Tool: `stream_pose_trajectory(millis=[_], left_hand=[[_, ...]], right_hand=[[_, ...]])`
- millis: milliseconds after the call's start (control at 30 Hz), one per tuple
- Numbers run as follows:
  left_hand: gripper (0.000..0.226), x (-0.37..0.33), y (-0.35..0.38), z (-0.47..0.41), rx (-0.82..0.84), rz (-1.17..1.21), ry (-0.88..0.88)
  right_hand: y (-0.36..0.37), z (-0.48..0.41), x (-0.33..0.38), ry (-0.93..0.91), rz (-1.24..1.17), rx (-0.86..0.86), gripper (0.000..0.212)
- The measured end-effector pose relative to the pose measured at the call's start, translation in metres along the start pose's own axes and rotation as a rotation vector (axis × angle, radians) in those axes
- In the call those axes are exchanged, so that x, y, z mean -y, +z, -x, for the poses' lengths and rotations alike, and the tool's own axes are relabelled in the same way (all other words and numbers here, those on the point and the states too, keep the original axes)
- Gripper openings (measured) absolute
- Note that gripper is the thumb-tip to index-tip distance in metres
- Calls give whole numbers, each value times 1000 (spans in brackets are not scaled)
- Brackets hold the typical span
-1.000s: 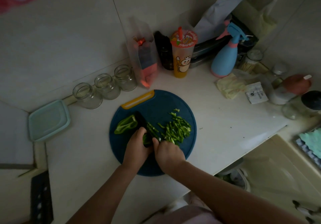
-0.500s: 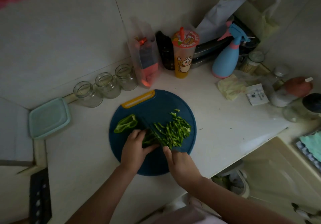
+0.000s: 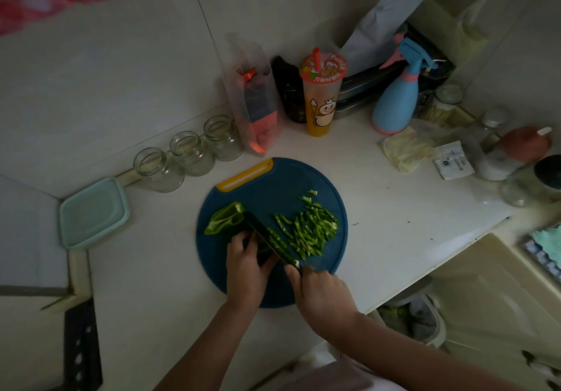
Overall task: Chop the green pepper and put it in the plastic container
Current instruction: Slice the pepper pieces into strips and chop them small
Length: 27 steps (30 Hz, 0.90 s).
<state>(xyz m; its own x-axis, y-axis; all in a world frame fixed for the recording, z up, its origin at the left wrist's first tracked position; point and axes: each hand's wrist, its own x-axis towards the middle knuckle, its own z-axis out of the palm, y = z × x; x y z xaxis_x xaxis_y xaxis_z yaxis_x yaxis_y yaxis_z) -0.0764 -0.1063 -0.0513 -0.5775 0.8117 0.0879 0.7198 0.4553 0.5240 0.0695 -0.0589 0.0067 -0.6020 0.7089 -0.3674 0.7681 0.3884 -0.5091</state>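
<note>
1. Green pepper piece (image 3: 263, 251) pinned under my left hand (image 3: 246, 266), fingers curled on it.
2. Right hand (image 3: 321, 293) wrapped round the black-bladed knife (image 3: 263, 231); the edge rides just beside my left knuckles.
3. Pale-green square plastic container (image 3: 94, 211): well off to my left.
4. Risk: dim light and slick skin. A skidding blade could nick my fingertips.

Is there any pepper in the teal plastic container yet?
No pepper in it: the plastic container shows only pale teal, while the cut strips and the uncut piece lie on the cutting board.
</note>
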Motion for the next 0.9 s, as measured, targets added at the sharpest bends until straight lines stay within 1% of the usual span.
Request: stream_pose_trajectory(millis=[100, 167, 300, 367, 467, 567, 900], left_hand=[[52, 1, 3, 7, -20, -16, -19], [48, 1, 4, 7, -31, -28, -12], [31, 2, 2, 3, -32, -3, -30], [22, 1, 1, 0, -17, 73, -101], [16, -6, -4, -10, -27, 237, -285], [13, -11, -7, -18, -51, 290, -375], [15, -16, -10, -30, -35, 243, -458]], right_hand=[[0, 0, -3, -15, 80, 7, 55], [-1, -1, -5, -31, 123, 17, 55], [-1, -3, -7, -44, 168, 17, 54], [-1, -3, -8, -42, 176, 18, 54], [0, -5, -7, -22, 173, 26, 55], [0, -6, -7, 4, 139, 37, 55], [0, -8, -8, 42, -109, 63, 51]])
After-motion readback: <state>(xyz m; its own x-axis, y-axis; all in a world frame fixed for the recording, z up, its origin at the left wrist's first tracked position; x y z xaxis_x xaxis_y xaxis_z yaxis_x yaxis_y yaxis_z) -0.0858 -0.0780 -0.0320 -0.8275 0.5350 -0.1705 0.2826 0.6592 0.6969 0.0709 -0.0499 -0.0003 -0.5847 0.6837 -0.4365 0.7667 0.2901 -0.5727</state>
